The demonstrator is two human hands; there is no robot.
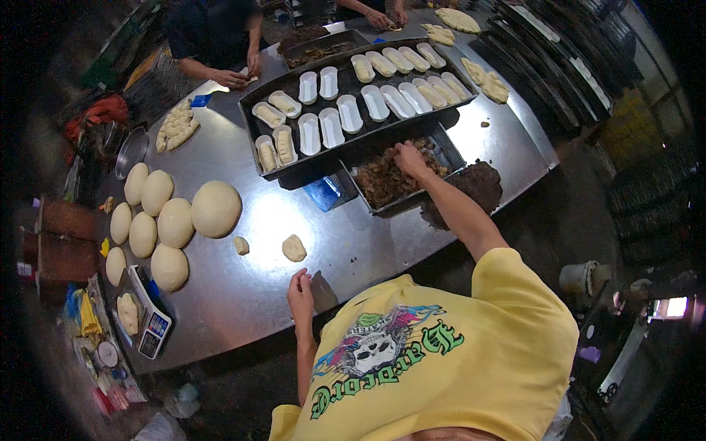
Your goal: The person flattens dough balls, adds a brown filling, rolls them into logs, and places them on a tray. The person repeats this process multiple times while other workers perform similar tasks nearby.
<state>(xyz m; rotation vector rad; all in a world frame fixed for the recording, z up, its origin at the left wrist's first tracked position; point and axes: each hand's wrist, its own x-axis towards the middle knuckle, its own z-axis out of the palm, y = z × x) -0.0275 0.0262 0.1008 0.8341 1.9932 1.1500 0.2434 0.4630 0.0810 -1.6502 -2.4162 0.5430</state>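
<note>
At the far edge of the front half of the metal worktop (243, 316), the right hand (410, 159) of the person reaches into a shallow rectangular tray (444, 149) with brown, shredded-looking filling (386, 182). Its fingers are bent down into this filling, so I cannot tell whether they are closed upon some of it. The left hand (300, 292) is above the near edge of the worktop, with the fingers loosely bent and half open, and it holds nothing that I can see. Just beyond it lies a flattened piece of dough (294, 248), apart from the fingers; a smaller dough lump (242, 245) is to the left of this piece.

Further left, eight smooth dough balls (175, 223) stand in a close group, the biggest at its right side. Near them, at the corner, is a digital scale (155, 327) with an uneven dough piece (127, 313) on its plate.

Behind the filling tray there is a large dark baking tray (283, 84), which carries rows of oblong white paper cups (349, 114). Several cups contain shaped dough, others show their white inside. Across the worktop, a co-worker's hands (234, 78) hold a small pale piece.
</note>
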